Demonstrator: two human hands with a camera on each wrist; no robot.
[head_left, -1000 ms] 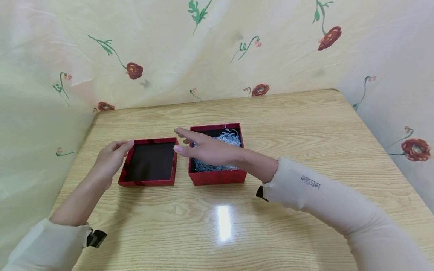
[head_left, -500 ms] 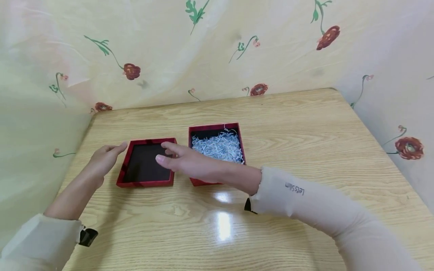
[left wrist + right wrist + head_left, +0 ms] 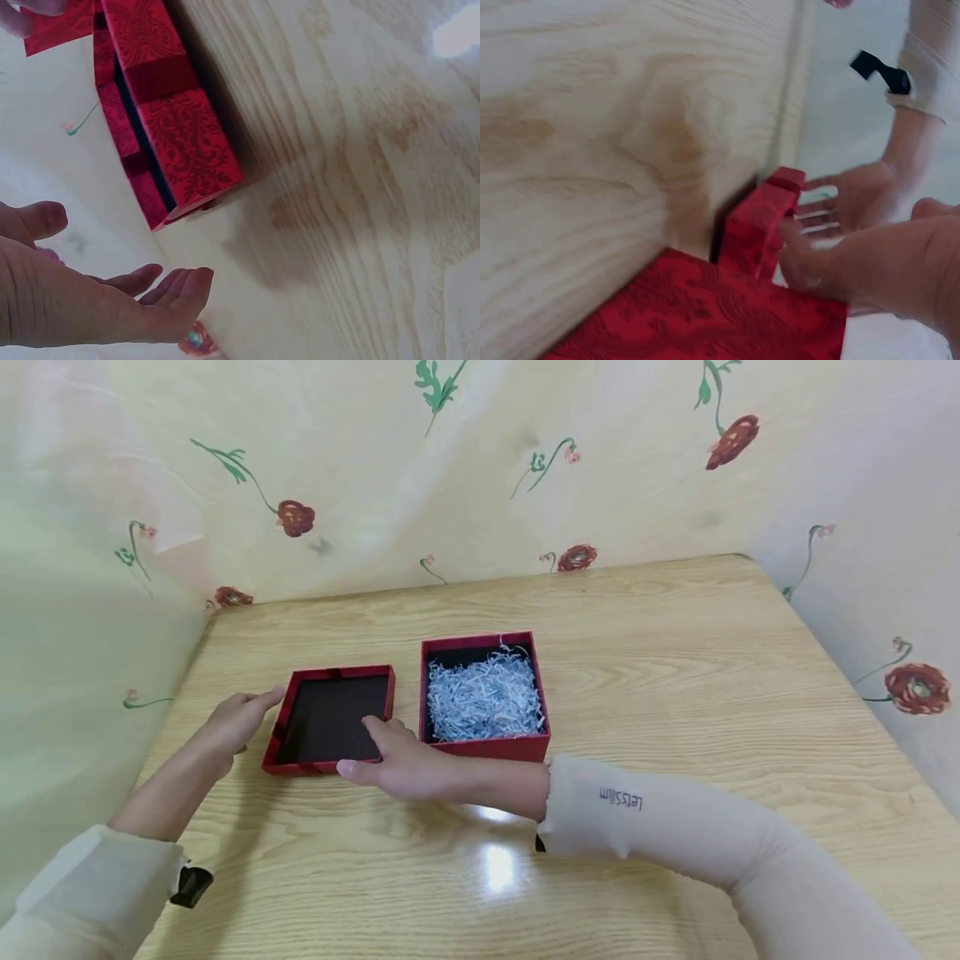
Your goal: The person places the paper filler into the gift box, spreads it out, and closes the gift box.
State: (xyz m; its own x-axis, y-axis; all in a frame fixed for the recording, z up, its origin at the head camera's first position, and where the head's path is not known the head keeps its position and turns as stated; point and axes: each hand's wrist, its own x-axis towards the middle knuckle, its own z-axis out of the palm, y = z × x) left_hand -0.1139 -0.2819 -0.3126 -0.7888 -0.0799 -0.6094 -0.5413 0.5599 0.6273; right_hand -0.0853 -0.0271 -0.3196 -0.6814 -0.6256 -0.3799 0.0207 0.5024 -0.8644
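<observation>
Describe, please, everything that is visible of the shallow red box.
The shallow red box is squarish, with low walls and a dark inside. The walls show a swirling darker pattern and darker bands; they look like covered cardboard. It lies open side up on the table, left of the taller box and apart from it. The left hand is beside it, seemingly without contact; the right hand hides its near right corner, so contact there is unclear.
</observation>
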